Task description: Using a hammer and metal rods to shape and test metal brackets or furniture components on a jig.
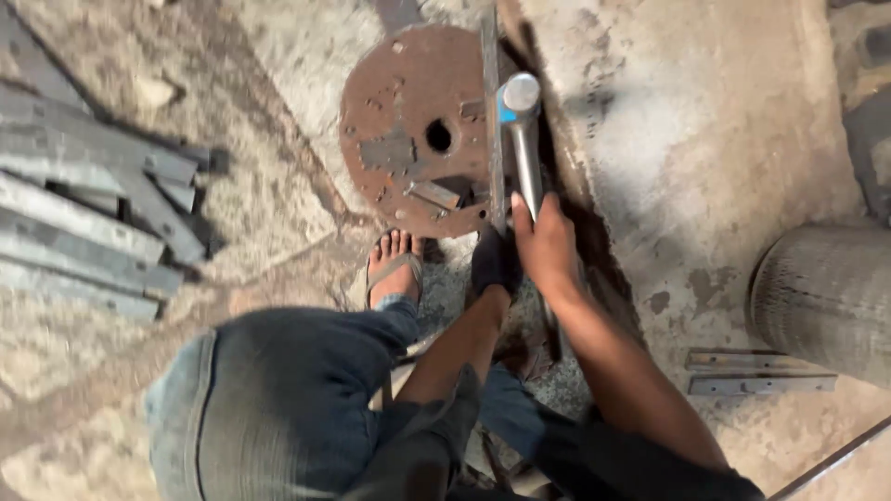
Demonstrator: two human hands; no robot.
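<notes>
- Head view looks straight down at a concrete floor (705,139), with my knees in dark jeans (297,390) at the bottom of the frame.
- My right hand (546,246) is closed around the handle of a hammer (522,139); the shiny head points away from me and sits over the right edge of a disc (408,130).
- My left hand (495,263) wears a dark glove and is wrapped around the near end of a flat bar (491,111), just left of the right hand.
- I see the bar standing on edge and running away from me across the right side of the disc, right beside the hammer shaft.
- I cannot tell whether the hammer head touches the bar or hangs just above it.
- That disc is round, rusty, with a hole (438,136) near its middle and small welded tabs on its face; it lies flat on the floor ahead of my foot.
- My foot (393,264), in an open sandal, rests at the near rim of the disc.
- Grey metal strips (83,223) lie stacked at the left, well apart from the disc.
- Two short strips (756,371) lie at the right, near a ribbed drum (826,297).
</notes>
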